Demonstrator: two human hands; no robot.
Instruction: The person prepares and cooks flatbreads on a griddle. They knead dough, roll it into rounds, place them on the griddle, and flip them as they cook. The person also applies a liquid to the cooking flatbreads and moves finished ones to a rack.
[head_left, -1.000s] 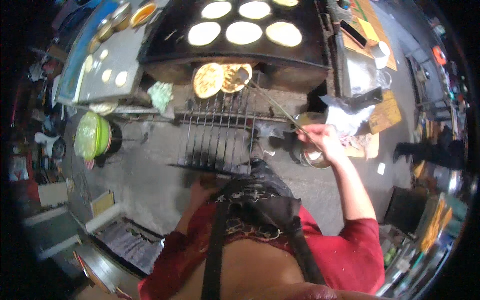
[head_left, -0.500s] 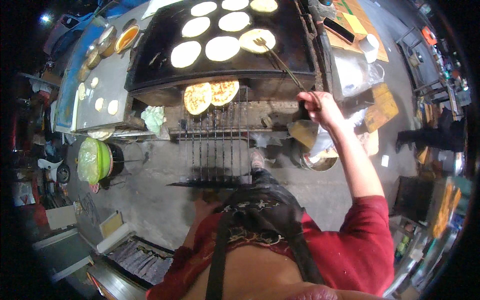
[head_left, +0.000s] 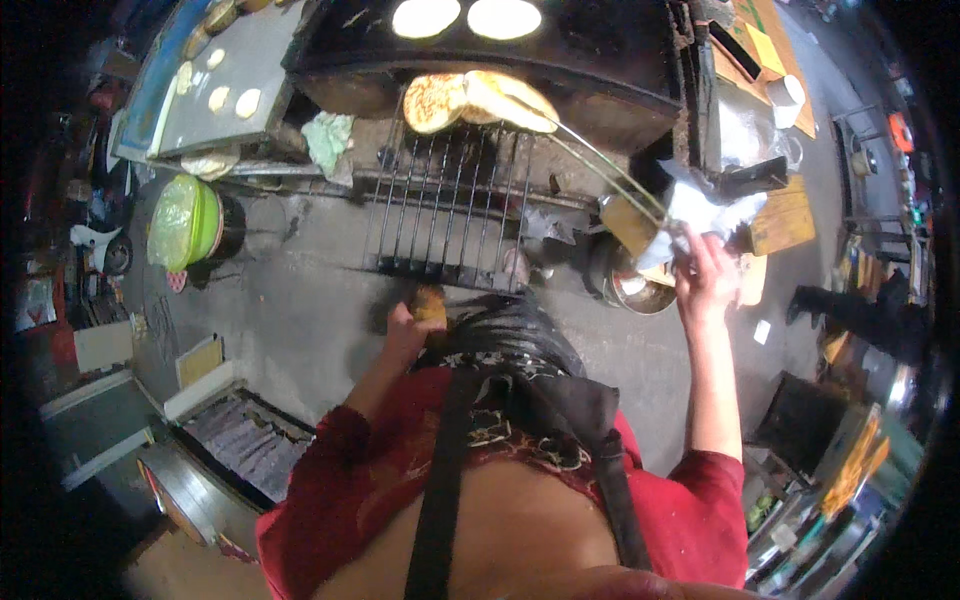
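My right hand [head_left: 706,275] is closed around a long thin metal fork [head_left: 607,170]. Its far end meets a pale, bent flatbread [head_left: 512,98] at the front of the dark griddle [head_left: 590,50]. Beside that one, a browned flatbread [head_left: 433,103] lies on the far end of a barred metal rack [head_left: 450,185] jutting out from beneath the griddle. Low in front of my body, my left hand [head_left: 403,332] is wrapped on a wooden handle [head_left: 430,305] at the rack's near end. Two white flatbreads [head_left: 503,18] sit on the griddle top.
A steel worktop [head_left: 215,130] with small dough pieces stands left, a green cloth [head_left: 327,138] by its corner. On the floor is a green basin [head_left: 190,222] under plastic. To the right are a metal pot [head_left: 640,290], a wooden board [head_left: 782,218] and a white cup [head_left: 787,92].
My right hand has drawn the fork toward me, from the griddle top down to the rack. A pale flatbread has come down with it. The view has shifted, showing less of the griddle.
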